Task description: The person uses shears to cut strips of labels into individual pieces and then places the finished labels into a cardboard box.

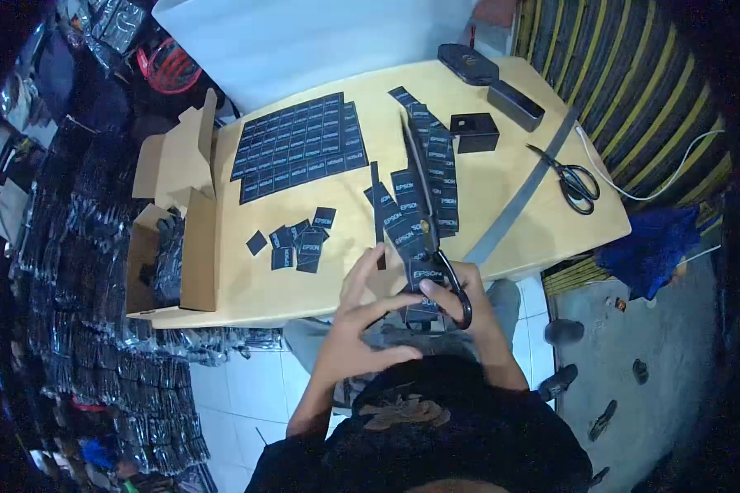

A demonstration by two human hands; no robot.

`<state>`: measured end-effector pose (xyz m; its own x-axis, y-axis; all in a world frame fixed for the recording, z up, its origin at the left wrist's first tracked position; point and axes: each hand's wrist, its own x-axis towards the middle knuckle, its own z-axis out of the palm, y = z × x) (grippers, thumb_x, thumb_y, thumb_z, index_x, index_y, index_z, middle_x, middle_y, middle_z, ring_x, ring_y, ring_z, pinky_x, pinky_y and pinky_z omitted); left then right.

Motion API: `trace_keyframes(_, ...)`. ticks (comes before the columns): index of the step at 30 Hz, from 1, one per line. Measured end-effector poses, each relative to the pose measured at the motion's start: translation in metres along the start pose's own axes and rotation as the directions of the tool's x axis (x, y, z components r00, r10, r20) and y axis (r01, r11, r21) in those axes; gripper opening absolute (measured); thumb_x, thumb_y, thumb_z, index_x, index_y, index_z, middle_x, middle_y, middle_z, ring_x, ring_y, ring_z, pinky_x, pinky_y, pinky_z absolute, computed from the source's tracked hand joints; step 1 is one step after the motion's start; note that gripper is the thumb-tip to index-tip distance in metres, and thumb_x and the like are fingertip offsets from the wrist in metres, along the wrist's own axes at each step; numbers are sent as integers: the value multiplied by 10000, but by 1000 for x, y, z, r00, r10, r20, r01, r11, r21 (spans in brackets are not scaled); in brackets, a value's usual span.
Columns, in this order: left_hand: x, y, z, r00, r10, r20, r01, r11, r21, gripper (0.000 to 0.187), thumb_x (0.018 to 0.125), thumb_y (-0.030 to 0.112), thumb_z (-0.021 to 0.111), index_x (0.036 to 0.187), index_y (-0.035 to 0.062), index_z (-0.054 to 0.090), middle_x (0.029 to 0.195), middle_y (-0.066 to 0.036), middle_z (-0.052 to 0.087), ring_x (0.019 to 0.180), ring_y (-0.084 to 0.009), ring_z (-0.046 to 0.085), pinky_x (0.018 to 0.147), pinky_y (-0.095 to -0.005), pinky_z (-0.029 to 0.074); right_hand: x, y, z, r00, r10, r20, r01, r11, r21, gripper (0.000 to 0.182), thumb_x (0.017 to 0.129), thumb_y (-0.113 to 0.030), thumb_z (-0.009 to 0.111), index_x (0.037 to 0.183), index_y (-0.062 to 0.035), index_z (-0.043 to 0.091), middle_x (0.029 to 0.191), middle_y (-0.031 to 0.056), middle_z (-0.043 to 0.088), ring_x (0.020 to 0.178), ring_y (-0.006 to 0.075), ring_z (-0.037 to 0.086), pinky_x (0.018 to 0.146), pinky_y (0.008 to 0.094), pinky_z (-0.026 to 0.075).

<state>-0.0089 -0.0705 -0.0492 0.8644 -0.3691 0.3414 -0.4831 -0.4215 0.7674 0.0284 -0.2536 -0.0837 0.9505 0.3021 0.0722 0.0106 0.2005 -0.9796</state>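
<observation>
Large black scissors [424,201] are in my right hand [460,296], blades pointing away over strips of black EPSON labels [441,164]. A short label piece [423,273] lies under my right thumb, near the scissor handles. My left hand [366,308] is beside it with thumb and fingers spread, its fingertips near a narrow dark strip [378,214]; I see nothing held in it. To the left lie several loose cut labels [310,245] in a small heap. Uncut label sheets [296,140] rest behind them.
An open cardboard box [197,255] stands at the table's left edge. On the right are a second pair of scissors [577,185], a grey ruler [522,193], a small black box [474,133], a black block [515,105] and a dark case [467,64]. The wooden table [345,283] has rounded corners.
</observation>
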Motion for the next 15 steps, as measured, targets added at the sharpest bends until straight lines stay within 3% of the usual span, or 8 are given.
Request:
trace_keyframes(1, 0, 0, -3, 997, -32, -73, 23, 992, -122, 441, 700, 238, 744, 1116, 141, 637, 1389, -203, 318, 1236, -355, 384, 982, -454, 335, 0, -2, 1, 1000, 3, 5, -3, 1000, -2, 131, 832, -118, 610, 860, 9, 626, 611, -64, 520, 563, 7, 441, 473, 194, 337)
trace_keyframes(2, 2, 2, -5, 996, -37, -80, 27, 992, -122, 441, 700, 238, 744, 1116, 141, 637, 1389, -203, 318, 1236, -355, 384, 982, -454, 335, -1, -5, 1, 997, 61, 54, -60, 998, -31, 127, 834, -118, 614, 850, 8, 626, 598, -76, 497, 552, 2, 417, 464, 191, 311)
trace_keyframes(4, 9, 5, -9, 983, -184, 16, 182, 955, -232, 407, 711, 160, 726, 1101, 93, 634, 1330, -178, 409, 1158, -304, 481, 930, -394, 397, -1, -5, 3, 985, 124, 117, -117, 991, -66, 125, 835, -118, 618, 841, 7, 625, 585, -89, 474, 542, -3, 392, 456, 188, 286)
trace_keyframes(5, 13, 0, -9, 995, -94, -44, 87, 985, -152, 376, 722, 109, 707, 1085, 54, 628, 1232, -157, 505, 1095, -261, 535, 898, -339, 422, 0, -3, 3, 983, 107, 147, -97, 993, -72, 121, 836, -118, 619, 842, 2, 624, 590, -88, 473, 538, -2, 383, 454, 187, 274)
trace_keyframes(9, 13, -9, -10, 956, -176, -233, 146, 979, -142, 304, 746, 52, 689, 1043, 27, 635, 1065, -138, 597, 966, -225, 587, 863, -319, 439, 0, 5, 5, 979, 94, 181, -91, 996, -25, 107, 836, -125, 622, 835, -18, 622, 582, -87, 458, 516, 1, 373, 440, 193, 261)
trace_keyframes(12, 12, -23, -4, 874, -254, -415, 61, 904, -424, 249, 736, -34, 693, 977, -12, 638, 1010, -81, 602, 862, -107, 573, 722, -217, 448, -7, 9, 5, 965, 191, 179, -203, 978, 53, 91, 833, -113, 622, 818, -24, 620, 567, -74, 454, 490, 15, 400, 421, 203, 270)
trace_keyframes(14, 10, -23, -14, 881, -234, -411, 86, 934, -347, 296, 737, -15, 697, 1026, 18, 645, 1011, -67, 596, 816, -100, 554, 677, -213, 436, -14, 20, -7, 952, 188, 240, -249, 934, 256, 233, 798, -236, 676, 790, -13, 610, 572, -46, 472, 479, 37, 421, 402, 220, 276)
trace_keyframes(15, 10, -21, -21, 875, -235, -423, 86, 936, -342, 296, 737, -15, 697, 1026, 18, 645, 1011, -67, 596, 816, -100, 554, 677, -213, 436, -22, 44, -22, 972, 109, 208, -128, 989, 80, 431, 726, -387, 721, 864, -4, 578, 639, -33, 454, 541, 43, 410, 446, 230, 298)
